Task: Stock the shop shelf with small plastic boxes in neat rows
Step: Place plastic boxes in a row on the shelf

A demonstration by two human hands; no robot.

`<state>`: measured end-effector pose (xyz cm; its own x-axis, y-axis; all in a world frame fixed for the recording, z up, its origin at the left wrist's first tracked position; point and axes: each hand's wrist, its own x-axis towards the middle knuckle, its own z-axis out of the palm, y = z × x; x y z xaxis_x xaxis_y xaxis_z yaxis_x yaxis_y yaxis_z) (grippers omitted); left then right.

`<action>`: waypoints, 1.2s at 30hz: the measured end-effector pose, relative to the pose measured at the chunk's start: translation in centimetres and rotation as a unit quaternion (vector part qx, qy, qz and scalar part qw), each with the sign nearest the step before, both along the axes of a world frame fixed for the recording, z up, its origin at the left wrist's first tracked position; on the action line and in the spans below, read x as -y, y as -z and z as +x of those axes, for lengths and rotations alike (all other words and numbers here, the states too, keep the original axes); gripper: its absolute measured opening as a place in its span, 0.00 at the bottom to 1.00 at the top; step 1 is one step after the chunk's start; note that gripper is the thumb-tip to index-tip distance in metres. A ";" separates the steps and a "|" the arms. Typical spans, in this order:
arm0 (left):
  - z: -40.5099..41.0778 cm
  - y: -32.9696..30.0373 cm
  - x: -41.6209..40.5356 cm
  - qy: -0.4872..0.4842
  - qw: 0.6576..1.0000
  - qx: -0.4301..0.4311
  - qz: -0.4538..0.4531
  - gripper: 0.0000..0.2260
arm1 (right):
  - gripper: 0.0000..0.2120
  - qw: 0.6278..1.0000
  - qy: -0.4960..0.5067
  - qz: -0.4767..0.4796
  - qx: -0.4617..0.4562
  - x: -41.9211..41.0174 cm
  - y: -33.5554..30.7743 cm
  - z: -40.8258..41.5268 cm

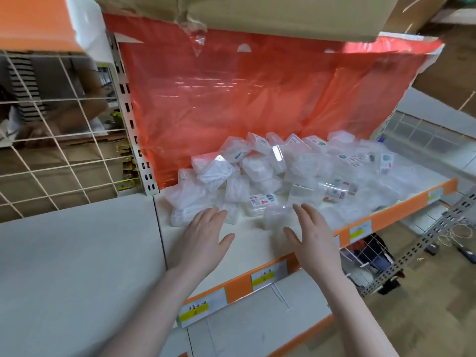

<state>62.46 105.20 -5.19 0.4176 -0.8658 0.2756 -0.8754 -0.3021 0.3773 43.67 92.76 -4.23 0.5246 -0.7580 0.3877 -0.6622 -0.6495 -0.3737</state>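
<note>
Nearest the camera, the orange front rail (304, 269) of the shelf (247, 243) carries yellow-and-white price labels (269, 275). Just beyond the rail, both hands reach over the white shelf board with straight, spread fingers and hold nothing: the left hand (203, 238) lies flat, its fingertips at the pile's near edge, and the right hand (313, 235) stands beside a clear box (277, 215). Further from the rail, the small plastic boxes (283, 171) lie in a loose heap. Behind the heap an orange plastic sheet (244, 99) hangs, with a cardboard carton (283, 14) above.
</note>
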 end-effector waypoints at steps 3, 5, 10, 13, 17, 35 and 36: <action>0.2 0.1 0.2 -0.015 1.000 -0.003 0.007 0.25 | 0.23 0.998 -0.044 -0.030 -0.020 1.3 0.1 0.7; 0.3 0.1 0.5 -0.022 1.000 0.002 0.010 0.24 | 0.23 0.996 -0.065 -0.043 -0.040 2.3 0.1 1.0; -0.2 0.2 1.9 -0.046 0.998 0.001 0.032 0.25 | 0.22 0.988 -0.120 -0.093 -0.037 4.2 0.3 1.0; -0.6 0.4 3.1 -0.049 0.998 0.005 0.046 0.25 | 0.23 0.984 -0.147 -0.093 -0.028 4.9 0.5 0.2; -1.1 0.8 4.1 -0.056 0.995 0.009 0.078 0.27 | 0.21 0.980 -0.175 -0.095 -0.012 5.0 0.5 -0.8; -3.5 0.9 1.0 -0.048 0.990 0.073 0.107 0.27 | 0.19 0.964 -0.250 -0.036 -0.082 5.7 0.8 -1.3; -3.7 0.9 0.5 -0.044 0.990 0.073 0.109 0.26 | 0.19 0.964 -0.250 -0.022 -0.090 5.9 0.7 -1.1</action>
<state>58.78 104.73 -6.07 0.4637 -0.8733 0.1497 -0.8825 -0.4402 0.1656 42.61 86.84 -4.91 0.8818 -0.3784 0.2816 -0.3143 -0.9165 -0.2475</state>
